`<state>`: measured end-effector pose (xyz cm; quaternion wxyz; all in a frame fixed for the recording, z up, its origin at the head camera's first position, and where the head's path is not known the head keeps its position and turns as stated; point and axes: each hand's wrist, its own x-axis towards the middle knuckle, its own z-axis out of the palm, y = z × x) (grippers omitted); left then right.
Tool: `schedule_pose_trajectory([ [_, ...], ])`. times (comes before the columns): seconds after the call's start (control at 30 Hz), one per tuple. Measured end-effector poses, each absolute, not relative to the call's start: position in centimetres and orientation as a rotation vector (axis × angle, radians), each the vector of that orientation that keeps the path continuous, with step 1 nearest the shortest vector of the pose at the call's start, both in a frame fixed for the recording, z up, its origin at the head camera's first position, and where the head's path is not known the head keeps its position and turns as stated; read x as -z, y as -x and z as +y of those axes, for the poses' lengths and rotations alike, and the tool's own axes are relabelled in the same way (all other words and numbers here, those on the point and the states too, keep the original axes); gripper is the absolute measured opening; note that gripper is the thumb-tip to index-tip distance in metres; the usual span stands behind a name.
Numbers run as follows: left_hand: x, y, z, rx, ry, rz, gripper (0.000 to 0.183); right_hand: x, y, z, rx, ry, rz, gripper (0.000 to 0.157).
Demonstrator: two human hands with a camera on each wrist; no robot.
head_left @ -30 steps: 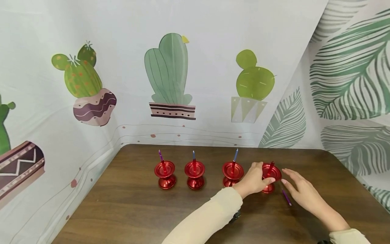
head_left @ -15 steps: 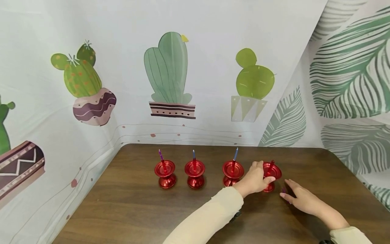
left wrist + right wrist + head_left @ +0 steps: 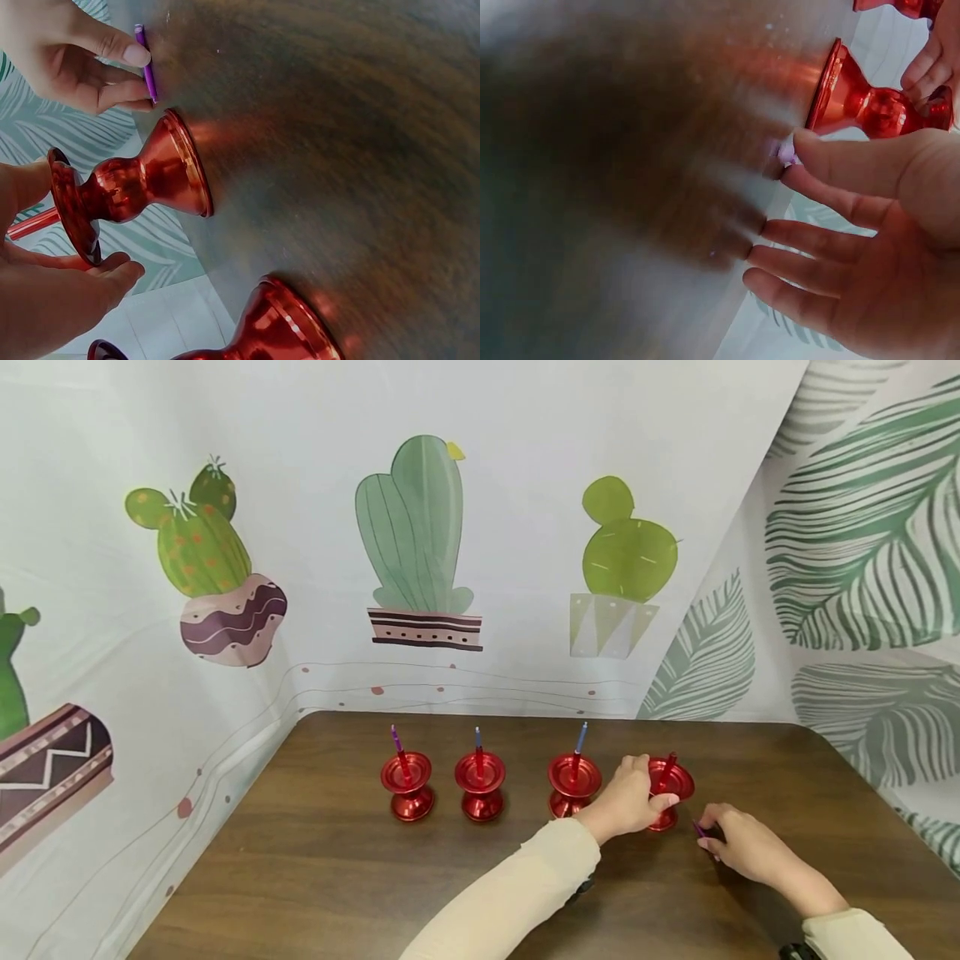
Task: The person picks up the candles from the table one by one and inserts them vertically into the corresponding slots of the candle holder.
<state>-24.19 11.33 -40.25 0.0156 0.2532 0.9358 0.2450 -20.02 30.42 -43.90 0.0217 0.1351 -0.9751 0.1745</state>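
Observation:
My left hand (image 3: pixel 624 797) grips the dish rim of the rightmost shiny red candle holder (image 3: pixel 679 783), which stands upright on the table. A bare red tube (image 3: pixel 34 223) rises from its dish with no candle in it. To the right of that holder, my right hand (image 3: pixel 750 845) pinches a thin purple candle (image 3: pixel 149 79) between thumb and forefinger, low at the tabletop. The right wrist view shows only one pale end of the candle (image 3: pixel 787 150) at the fingertips; the other three fingers reach down toward the wood.
Three more red candle holders stand in a row to the left: one with a purple candle (image 3: pixel 397 740), two with blue candles (image 3: pixel 477 739). The brown wooden table (image 3: pixel 337 877) ends at a cactus-and-leaf-print cloth (image 3: pixel 517 527) behind.
My right hand has come down from beside the holder's dish to the purple candle lying on the table, and its fingers have closed on it. My left hand stays on the holder.

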Motion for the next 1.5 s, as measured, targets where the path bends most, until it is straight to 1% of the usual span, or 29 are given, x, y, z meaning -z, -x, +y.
schedule_pose_trajectory([
  [0.13,40.2,24.1,11.3,-0.757,-0.775,2.913,0.067,44.2,20.2,30.0,-0.473,-0.418,-2.971,0.026],
  [0.2,40.2,24.1,11.3,-0.753,-0.78,2.922,0.067,44.3,20.3,29.9,-0.441,-0.411,-2.973,0.028],
  [0.47,40.2,24.2,11.3,-0.73,-0.793,2.93,0.066,43.5,20.1,30.0,-0.48,-0.364,-3.005,0.024],
  [0.63,40.2,24.3,11.5,-0.706,-0.819,2.937,0.067,42.6,19.9,30.8,-0.523,-0.259,-2.923,0.017],
  [0.77,40.2,24.3,11.6,-0.711,-0.814,2.932,0.067,41.6,20.2,30.8,-0.564,-0.221,-2.756,0.014],
  [0.9,40.2,24.2,11.5,-0.686,-0.795,2.949,0.066,40.2,20.9,29.5,-0.662,-0.247,-2.491,0.011],
  [1.0,40.1,24.2,11.5,-0.677,-0.793,2.953,0.066,38.8,21.5,28.4,-0.898,-0.242,-2.38,0.005],
  [1.17,40.1,24.3,11.3,-0.724,-0.784,2.928,0.066,37.7,22.2,27.1,-1.711,-0.317,-2.203,0.014],
  [1.23,40.2,24.3,11.3,-0.721,-0.788,2.932,0.066,38.0,22.6,26.7,-1.943,-0.341,-2.093,0.012],
  [1.37,40.3,24.2,11.4,-0.715,-0.795,2.929,0.066,38.8,22.9,26.5,-2.066,-0.306,-2.018,0.01],
  [1.5,40.3,24.3,11.4,-0.719,-0.811,2.927,0.066,39.4,23.0,26.4,-2.067,-0.272,-2.031,0.011],
])
